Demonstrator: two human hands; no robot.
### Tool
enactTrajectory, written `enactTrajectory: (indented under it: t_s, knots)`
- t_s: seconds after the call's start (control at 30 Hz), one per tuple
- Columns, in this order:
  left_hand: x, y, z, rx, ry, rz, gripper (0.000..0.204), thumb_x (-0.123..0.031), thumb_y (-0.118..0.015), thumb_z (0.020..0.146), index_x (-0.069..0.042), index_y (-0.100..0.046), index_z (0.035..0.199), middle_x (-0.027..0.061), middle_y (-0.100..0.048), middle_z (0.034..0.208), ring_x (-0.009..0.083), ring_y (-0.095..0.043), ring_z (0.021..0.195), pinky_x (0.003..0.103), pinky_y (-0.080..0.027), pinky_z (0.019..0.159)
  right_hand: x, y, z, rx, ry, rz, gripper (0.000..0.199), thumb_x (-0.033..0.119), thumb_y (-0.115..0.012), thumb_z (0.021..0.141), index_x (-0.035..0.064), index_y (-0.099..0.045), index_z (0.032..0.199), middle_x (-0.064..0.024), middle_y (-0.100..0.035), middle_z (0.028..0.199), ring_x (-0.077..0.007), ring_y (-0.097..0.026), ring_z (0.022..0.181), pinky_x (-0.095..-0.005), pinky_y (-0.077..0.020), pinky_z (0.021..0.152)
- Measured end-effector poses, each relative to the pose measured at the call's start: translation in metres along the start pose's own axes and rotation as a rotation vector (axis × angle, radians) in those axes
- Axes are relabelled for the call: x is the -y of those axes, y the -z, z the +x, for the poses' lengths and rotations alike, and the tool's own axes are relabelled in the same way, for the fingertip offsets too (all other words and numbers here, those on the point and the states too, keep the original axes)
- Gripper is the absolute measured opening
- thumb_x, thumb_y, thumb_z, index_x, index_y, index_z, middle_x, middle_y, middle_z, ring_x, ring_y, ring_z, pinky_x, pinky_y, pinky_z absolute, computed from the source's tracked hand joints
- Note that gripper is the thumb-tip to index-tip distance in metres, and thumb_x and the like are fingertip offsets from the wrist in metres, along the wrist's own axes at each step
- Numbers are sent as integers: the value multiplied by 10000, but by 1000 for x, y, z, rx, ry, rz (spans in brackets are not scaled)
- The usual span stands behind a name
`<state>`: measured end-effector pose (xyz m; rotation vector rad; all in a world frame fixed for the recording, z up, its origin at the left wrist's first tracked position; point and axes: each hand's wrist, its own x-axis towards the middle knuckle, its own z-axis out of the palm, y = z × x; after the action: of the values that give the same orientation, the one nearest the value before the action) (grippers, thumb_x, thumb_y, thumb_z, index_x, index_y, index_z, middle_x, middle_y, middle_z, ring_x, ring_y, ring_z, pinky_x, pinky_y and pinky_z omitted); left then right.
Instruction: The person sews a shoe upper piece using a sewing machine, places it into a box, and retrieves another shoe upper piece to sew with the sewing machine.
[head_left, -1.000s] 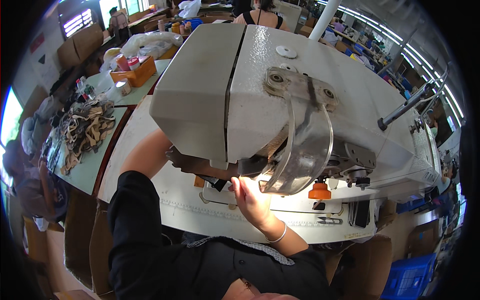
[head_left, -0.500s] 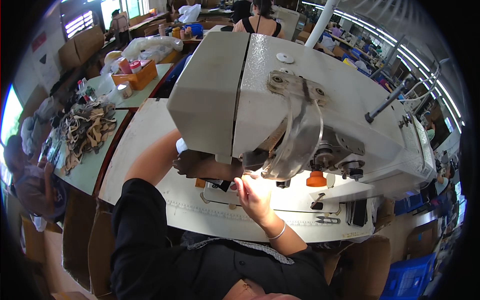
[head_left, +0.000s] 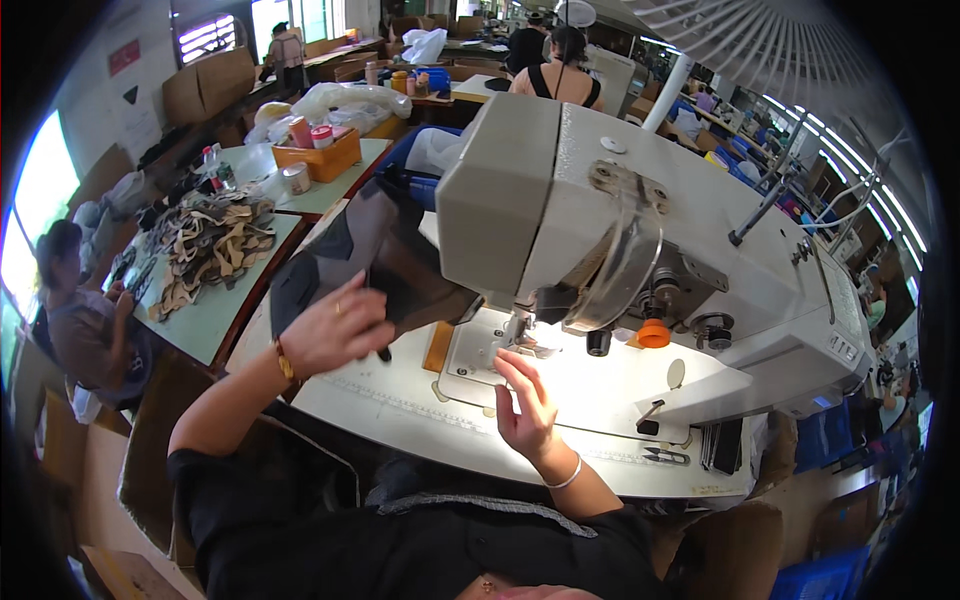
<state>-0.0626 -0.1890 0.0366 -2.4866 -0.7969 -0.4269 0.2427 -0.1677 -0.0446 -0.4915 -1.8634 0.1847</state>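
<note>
A dark, partly see-through piece of material (head_left: 395, 250), blurred by motion, lies or hangs left of the sewing machine head (head_left: 500, 190). Just in front of it is my left hand (head_left: 335, 328), its fingers loosely bent and apart; I see no grip on the piece, though the hand overlaps its near edge. My right hand (head_left: 527, 408) is open beside the lit needle plate (head_left: 478, 358), fingers stretched up toward the presser foot (head_left: 518, 325). Nothing shows in it. No material shows under the presser foot.
Thread snips (head_left: 666, 456) and a stack of dark strips (head_left: 721, 446) lie on the right of the white table (head_left: 590, 470). On a green table at left are a heap of cut pieces (head_left: 215, 245) and an orange box (head_left: 318, 158). A person (head_left: 95, 320) works at far left.
My left hand has come out from behind the machine head, leftward and nearer. The dark piece has moved left from the needle area. My right fingers have spread from a pinch. The view has shifted.
</note>
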Motion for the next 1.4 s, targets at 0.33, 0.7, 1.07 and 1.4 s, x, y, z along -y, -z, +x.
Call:
enactTrajectory:
  t_s: [0.33, 0.7, 1.07, 1.4]
  knots:
    - [-71, -8, -7, 14, -606, -85, 266, -195, -549, 837, -202, -547, 1103, 5, -529, 935, 138, -560, 972, 497, -464, 1019, 11, -16, 11, 511, -764, 711, 361, 292, -682, 901, -35, -629, 1047, -153, -651, 810, -211, -620, 720, -331, -501, 700]
    - [-42, -33, 25, 100, 211, -197, 538, -119, -530, 827, -219, -520, 1356, 166, -444, 1403, 342, -438, 1309, 576, -329, 1085, -23, -28, 18, 249, -811, 435, 311, 286, -585, 977, -18, -645, 951, -12, -644, 780, -90, -566, 716, -263, -478, 668]
    - [-68, -24, 46, 50, 133, -201, 396, -133, -548, 806, -196, -653, 1182, 115, -545, 1360, 274, -501, 1282, 552, -362, 1079, 6, -5, -30, -164, -916, 801, 190, 135, -533, 1002, -11, -636, 934, 35, -614, 820, -63, -529, 741, -247, -453, 656]
    - [-68, -16, 55, 96, 171, -251, 432, -118, -563, 782, -179, -647, 1201, 126, -556, 1350, 296, -511, 1269, 558, -356, 1078, 5, -1, -21, -203, -874, 734, 170, 110, -547, 989, -11, -636, 908, 39, -596, 792, -39, -497, 720, -224, -414, 622]
